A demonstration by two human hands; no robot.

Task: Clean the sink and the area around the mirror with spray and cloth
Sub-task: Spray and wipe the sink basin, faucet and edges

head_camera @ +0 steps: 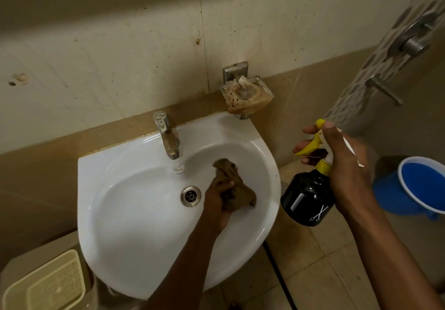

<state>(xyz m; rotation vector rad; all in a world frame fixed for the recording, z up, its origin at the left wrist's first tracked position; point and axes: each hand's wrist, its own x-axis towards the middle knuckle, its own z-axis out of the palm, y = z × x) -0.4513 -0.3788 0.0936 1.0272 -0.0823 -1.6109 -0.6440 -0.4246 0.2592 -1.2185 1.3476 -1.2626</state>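
Note:
A white wall-mounted sink (134,216) fills the middle of the view, with a metal drain (191,196) at its centre. My left hand (218,197) is inside the basin just right of the drain, shut on a crumpled brown cloth (234,184) pressed against the basin's right slope. My right hand (342,163) holds a black spray bottle (307,199) with a yellow and white trigger head, upright, beside the sink's right rim. The nozzle points left toward the sink. No mirror is visible.
A stained metal tap (167,136) stands at the back of the sink. A dirty soap dish (246,95) hangs on the wall at the back right. A blue bucket (416,187) sits on the floor to the right, a beige bin lid (48,283) at lower left. Shower fittings (414,40) are upper right.

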